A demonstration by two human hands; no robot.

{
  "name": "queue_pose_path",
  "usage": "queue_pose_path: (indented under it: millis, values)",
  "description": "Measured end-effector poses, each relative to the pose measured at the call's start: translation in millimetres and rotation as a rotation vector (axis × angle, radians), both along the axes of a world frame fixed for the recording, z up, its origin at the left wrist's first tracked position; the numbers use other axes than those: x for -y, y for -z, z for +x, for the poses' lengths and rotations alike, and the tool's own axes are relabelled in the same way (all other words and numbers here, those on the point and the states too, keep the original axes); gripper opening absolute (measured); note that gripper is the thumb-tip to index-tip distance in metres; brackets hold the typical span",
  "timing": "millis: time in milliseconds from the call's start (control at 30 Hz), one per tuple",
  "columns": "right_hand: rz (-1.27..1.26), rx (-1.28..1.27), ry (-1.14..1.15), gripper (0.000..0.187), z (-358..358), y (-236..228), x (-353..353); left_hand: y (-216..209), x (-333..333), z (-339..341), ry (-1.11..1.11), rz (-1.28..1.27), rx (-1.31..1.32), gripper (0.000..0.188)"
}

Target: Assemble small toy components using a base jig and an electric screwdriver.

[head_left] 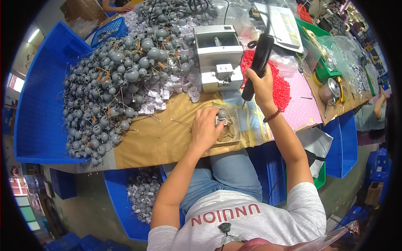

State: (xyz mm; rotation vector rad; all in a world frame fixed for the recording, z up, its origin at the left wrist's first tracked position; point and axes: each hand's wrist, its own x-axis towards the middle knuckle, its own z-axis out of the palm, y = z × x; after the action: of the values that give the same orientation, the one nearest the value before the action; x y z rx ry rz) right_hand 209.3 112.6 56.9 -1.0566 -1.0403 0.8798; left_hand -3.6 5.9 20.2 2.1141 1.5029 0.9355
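2 hands: 1 screwdriver (258,62), 1 grey part (222,113).

1. Clear plastic bags (343,54), crumpled and filled with small pale parts, lie heaped along the counter's far right side.
2. A brown cardboard box (79,8) stands at the top left, beyond the blue bins.
3. Another cardboard box (374,192) sits on the floor at lower right.
4. A flat white sheet in a clear sleeve (281,23) lies tilted behind the grey machine.

Right hand (260,85) grips a black screwdriver (257,62); left hand (205,129) steadies a grey part (222,113).
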Motion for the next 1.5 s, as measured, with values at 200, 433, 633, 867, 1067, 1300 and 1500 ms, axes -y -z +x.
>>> queue_pose_path:
  millis: [200,433,633,867,1067,1300,1500]
  values:
    - [0.387,0.824,0.091,0.039,1.0,9.9,52.0,10.1,12.4,-1.7,0.001,0.075,0.093,0.033]
    - [-0.072,0.472,-0.389,0.018,-30.6,46.9,80.6,6.3,15.8,3.9,0.002,0.119,0.074,0.031]
    - [-0.082,0.297,-0.247,0.012,-53.6,44.7,74.8,8.0,16.9,3.4,-0.001,0.132,0.075,0.031]
    - [-0.106,0.161,-0.184,0.015,-63.3,52.7,65.8,2.8,18.1,2.9,0.013,0.088,0.095,0.030]
    - [-0.255,-0.007,-0.443,0.015,-57.1,26.6,82.7,-13.6,38.7,-19.4,0.078,-0.060,0.283,0.028]
    - [0.012,0.689,-0.377,0.014,43.6,25.8,78.3,-88.6,105.6,-158.8,0.823,-0.678,-0.098,0.034]
    - [0.172,1.614,-0.083,0.015,119.7,38.5,40.2,-83.4,93.0,-148.7,0.571,-0.634,-0.125,0.037]
